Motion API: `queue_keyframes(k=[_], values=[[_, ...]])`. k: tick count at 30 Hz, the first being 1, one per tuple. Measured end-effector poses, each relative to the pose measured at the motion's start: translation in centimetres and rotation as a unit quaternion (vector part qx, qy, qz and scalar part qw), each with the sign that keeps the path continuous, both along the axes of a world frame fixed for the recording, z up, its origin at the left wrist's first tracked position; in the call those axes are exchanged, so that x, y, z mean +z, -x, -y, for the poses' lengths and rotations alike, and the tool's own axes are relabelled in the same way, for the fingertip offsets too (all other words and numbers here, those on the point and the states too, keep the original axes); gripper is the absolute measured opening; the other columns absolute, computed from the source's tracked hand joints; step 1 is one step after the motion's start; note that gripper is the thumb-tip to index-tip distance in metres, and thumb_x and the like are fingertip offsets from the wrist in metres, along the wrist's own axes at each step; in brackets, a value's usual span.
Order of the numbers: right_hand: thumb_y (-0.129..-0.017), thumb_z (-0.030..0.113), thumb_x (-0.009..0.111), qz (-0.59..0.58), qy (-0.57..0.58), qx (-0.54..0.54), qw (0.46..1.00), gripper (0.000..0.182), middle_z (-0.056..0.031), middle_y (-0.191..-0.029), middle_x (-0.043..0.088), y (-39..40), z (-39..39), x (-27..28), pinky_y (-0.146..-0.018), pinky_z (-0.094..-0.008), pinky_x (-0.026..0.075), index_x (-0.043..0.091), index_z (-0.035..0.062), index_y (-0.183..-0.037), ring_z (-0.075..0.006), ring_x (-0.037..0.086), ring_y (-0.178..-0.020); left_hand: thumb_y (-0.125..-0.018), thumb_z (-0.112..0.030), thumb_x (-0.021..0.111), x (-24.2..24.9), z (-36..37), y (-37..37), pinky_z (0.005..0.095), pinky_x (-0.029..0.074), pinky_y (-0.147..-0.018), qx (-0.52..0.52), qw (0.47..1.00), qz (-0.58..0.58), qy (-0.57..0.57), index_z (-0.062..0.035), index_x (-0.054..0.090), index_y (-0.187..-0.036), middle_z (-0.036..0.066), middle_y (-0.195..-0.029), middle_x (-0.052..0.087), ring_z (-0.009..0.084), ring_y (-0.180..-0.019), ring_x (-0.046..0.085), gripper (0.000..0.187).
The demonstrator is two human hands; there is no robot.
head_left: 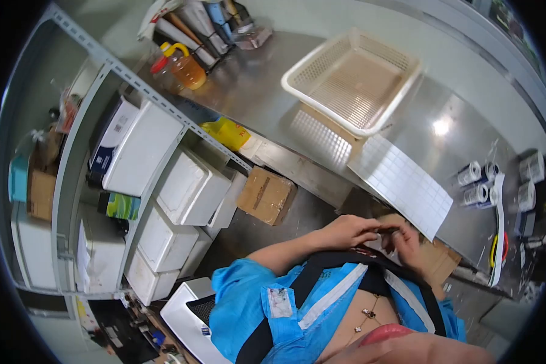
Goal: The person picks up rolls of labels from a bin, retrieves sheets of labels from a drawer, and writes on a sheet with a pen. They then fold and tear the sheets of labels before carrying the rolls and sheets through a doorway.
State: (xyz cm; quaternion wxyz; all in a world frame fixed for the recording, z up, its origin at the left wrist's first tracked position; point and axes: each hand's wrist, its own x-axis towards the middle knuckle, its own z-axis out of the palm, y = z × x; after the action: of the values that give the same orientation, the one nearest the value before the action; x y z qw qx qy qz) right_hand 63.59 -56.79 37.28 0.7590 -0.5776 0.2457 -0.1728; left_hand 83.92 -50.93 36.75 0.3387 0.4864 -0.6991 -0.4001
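White gridded sheet (pixel 403 185), right of centre, slants lengthwise down rightward, just above the right hand (pixel 405 244) and farther up-right from the left hand (pixel 356 232), both loosely curled, any hold impossible to tell.

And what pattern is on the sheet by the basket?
The sheet has a grid of squares, best seen in the head view.

We see a pale wall (pixel 321 15) behind a stainless-steel worktop (pixel 255 91) carrying one bright glare (pixel 442 125), with a slotted-angle metal shelving rack (pixel 144 89) standing alongside and a window (pixel 505 19) beyond.
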Motion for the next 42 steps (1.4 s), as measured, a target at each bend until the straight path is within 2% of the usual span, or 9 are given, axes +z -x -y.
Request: queue_keyframes(k=[9, 11, 15, 18, 21, 24, 29, 35, 42], values=[[-0.087, 0.034, 0.048, 0.089, -0.082, -0.026, 0.992, 0.041, -0.008, -0.08, 0.057, 1.0, 1.7, 3.0, -0.055, -0.0213, 0.037, 0.048, 0.0009, -0.11, -0.0125, 0.053, -0.066, -0.067, -0.009, 0.063, 2.4, 3.4, 1.6, 0.035, 0.042, -0.053, 0.023, 0.981, -0.016, 0.19, -0.0082, 0.057, -0.092, 0.008, -0.064, 0.051, 0.0269, -0.061, 0.054, 0.026], [-0.082, 0.019, 0.056, 0.125, -0.105, 0.003, 0.987, 0.034, -0.0077, -0.079, 0.058, 0.7, 1.9, 5.0, -0.058, -0.0208, 0.038, 0.047, 0.003, -0.111, -0.012, 0.053, -0.068, -0.068, -0.011, 0.063, 3.3, 4.3, 2.1, 0.0349, 0.043, -0.054, 0.012, 0.979, -0.014, 0.205, -0.0086, 0.057, -0.092, 0.008, -0.066, 0.053, 0.0272, -0.061, 0.054, 0.025], [-0.069, 0.0, 0.066, -0.036, 0.273, -0.156, 0.949, 0.019, -0.003, -0.07, 0.055, 1.9, 3.5, 3.2, -0.055, -0.022, 0.04, 0.057, 0.0039, -0.086, -0.0076, 0.05, -0.063, -0.066, -0.019, 0.067, 1.6, 6.1, 4.3, 0.0382, 0.042, -0.076, -0.048, 0.976, 0.098, 0.19, -0.0042, 0.049, -0.112, 0.013, -0.094, 0.056, 0.0301, -0.088, 0.054, 0.051], [-0.079, 0.004, 0.055, 0.136, 0.141, -0.424, 0.884, 0.004, -0.0046, -0.065, 0.056, 4.3, 5.1, 1.5, -0.043, -0.019, 0.032, 0.056, 0.0014, -0.082, -0.008, 0.044, -0.048, -0.059, -0.022, 0.072, 2.3, 7.8, 2.1, 0.0424, 0.029, -0.095, -0.001, 0.97, 0.124, 0.21, -0.0035, 0.038, -0.12, 0.014, -0.128, 0.037, 0.0326, -0.117, 0.035, 0.072], [-0.081, 0.009, 0.053, 0.111, 0.018, -0.509, 0.853, 0.015, -0.0072, -0.068, 0.059, 5.3, 7.1, 3.2, -0.042, -0.0186, 0.031, 0.056, 0.0, -0.093, -0.0076, 0.044, -0.046, -0.058, -0.018, 0.072, 0.9, 8.4, 1.8, 0.0419, 0.031, -0.094, -0.012, 0.944, 0.27, 0.187, -0.0073, 0.048, -0.113, 0.013, -0.125, 0.041, 0.0295, -0.116, 0.038, 0.062], [-0.08, 0.013, 0.058, 0.028, 0.006, -0.473, 0.88, 0.022, -0.0085, -0.069, 0.06, 4.6, 7.7, 1.9, -0.042, -0.0176, 0.03, 0.057, 0.0002, -0.097, -0.0071, 0.045, -0.048, -0.059, -0.014, 0.07, -1.5, 9.2, 2.9, 0.0401, 0.035, -0.09, 0.01, 0.945, 0.231, 0.233, -0.0079, 0.056, -0.102, 0.012, -0.117, 0.048, 0.0277, -0.111, 0.044, 0.046], [-0.076, 0.008, 0.06, 0.063, 0.009, -0.504, 0.861, 0.02, 0.0016, -0.054, 0.044, 2.8, 8.2, -0.2, -0.041, -0.0192, 0.03, 0.043, 0.0096, -0.067, -0.0046, 0.038, -0.045, -0.063, -0.012, 0.065, -2.5, 9.2, 5.8, 0.0359, 0.039, -0.079, 0.039, 0.933, 0.21, 0.29, -0.0073, 0.059, -0.092, 0.011, -0.105, 0.056, 0.0252, -0.102, 0.051, 0.03], [-0.083, 0.016, 0.049, 0.031, -0.014, -0.348, 0.937, 0.027, -0.0072, -0.077, 0.06, 1.7, 9.3, 0.8, -0.043, -0.0186, 0.032, 0.054, 0.001, -0.105, -0.0072, 0.048, -0.056, -0.06, -0.014, 0.066, -3.0, 9.0, 7.2, 0.0339, 0.037, -0.077, 0.097, 0.917, 0.255, 0.29, -0.0081, 0.058, -0.095, 0.009, -0.104, 0.055, 0.0238, -0.103, 0.049, 0.036], [-0.07, 0.003, 0.063, -0.082, 0.174, -0.372, 0.908, 0.014, 0.0014, -0.068, 0.05, -0.1, 9.1, -2.2, -0.058, -0.0187, 0.037, 0.049, 0.0043, -0.07, -0.0032, 0.044, -0.064, -0.06, -0.014, 0.068, -1.8, 8.3, 4.8, 0.0333, 0.036, -0.078, 0.081, 0.952, 0.211, 0.208, -0.0085, 0.059, -0.096, 0.004, -0.105, 0.056, 0.0202, -0.102, 0.05, 0.038]])
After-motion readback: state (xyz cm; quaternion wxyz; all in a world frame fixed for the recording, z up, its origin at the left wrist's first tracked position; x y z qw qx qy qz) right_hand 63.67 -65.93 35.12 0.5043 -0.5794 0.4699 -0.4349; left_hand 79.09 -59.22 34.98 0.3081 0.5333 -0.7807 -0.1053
